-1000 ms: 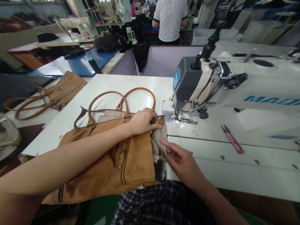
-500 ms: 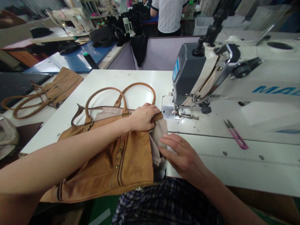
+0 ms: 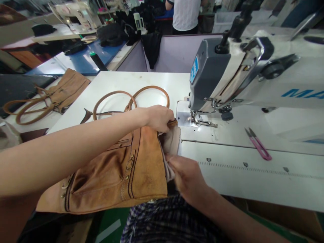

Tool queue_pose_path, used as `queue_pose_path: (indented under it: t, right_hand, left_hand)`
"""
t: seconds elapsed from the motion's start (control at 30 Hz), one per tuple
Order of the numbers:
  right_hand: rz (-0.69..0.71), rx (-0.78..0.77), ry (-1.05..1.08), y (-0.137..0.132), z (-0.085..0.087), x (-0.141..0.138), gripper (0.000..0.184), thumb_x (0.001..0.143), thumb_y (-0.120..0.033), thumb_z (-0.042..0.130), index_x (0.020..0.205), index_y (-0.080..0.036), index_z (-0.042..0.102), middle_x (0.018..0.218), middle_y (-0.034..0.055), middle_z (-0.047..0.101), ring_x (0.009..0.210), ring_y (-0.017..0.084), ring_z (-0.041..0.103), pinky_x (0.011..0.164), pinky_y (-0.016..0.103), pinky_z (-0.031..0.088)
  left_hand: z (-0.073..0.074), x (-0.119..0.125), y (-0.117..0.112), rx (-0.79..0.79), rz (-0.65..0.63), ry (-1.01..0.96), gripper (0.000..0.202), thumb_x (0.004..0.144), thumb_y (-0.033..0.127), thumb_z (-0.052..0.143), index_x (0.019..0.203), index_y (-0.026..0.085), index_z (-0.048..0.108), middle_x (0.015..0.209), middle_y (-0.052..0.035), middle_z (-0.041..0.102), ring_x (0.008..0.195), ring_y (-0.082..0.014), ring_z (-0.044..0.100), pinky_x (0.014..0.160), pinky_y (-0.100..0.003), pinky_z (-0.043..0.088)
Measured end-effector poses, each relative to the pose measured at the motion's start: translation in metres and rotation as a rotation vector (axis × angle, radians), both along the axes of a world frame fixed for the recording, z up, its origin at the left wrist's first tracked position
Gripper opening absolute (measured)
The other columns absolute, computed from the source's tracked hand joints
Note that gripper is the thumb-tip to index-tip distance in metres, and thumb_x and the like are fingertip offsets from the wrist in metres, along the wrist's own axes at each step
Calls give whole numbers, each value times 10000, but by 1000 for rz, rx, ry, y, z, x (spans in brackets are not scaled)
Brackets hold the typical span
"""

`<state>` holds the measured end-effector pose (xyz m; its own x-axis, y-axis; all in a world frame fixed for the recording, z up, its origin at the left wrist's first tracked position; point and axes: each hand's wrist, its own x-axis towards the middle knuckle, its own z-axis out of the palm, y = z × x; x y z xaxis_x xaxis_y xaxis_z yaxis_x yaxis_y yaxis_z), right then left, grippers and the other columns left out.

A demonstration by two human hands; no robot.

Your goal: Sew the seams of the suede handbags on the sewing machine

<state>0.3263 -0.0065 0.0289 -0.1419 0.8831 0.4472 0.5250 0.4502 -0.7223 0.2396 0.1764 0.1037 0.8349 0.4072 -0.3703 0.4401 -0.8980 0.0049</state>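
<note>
A tan leather handbag [image 3: 149,165] lies across the table's front edge, its two looped handles [image 3: 152,87] on the far side. My left hand [image 3: 160,118] is closed on the bag's top edge at the right end, by a brown leather tip. Pale lining [image 3: 172,143] sticks out of the bag's open right side. My right hand [image 3: 187,172] pinches that lining lower down, fingers together. Just beyond my left hand are the presser foot and needle [image 3: 194,118] of a sewing machine [image 3: 215,74]; the bag is not under them.
Pink-handled thread snips [image 3: 258,145] lie on the machine bed at right. A second tan bag [image 3: 67,89] rests on the left, near a black thread cone [image 3: 98,61]. A person in a white shirt [image 3: 186,15] stands at the back.
My right hand has gone from spread fingers beside the lining to a pinch on it. My left forearm has risen over the bag's top. The view has shifted slightly.
</note>
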Motion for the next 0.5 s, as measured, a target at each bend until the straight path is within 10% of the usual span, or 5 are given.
queue_pose_path:
  t: [0.17, 0.5]
  right_hand:
    - [-15, 79, -80, -29, -13, -14, 401, 802, -21, 397, 1099, -107, 653, 1098, 158, 696, 1102, 224, 634, 983, 364, 522]
    - [-106, 210, -148, -44, -25, -5, 303, 835, 10, 439, 1002, -64, 680, 995, 147, 726, 1028, 205, 667, 961, 334, 547]
  left_hand:
    - [-28, -3, -18, 157, 70, -149, 252, 871, 384, 550, 897, 146, 628, 876, -78, 667, 852, -235, 618, 736, -328, 456]
    - [-73, -27, -16, 8, 199, -577, 319, 860, 383, 577, 1100, 176, 537, 1115, -69, 602, 1090, -270, 475, 954, -418, 400]
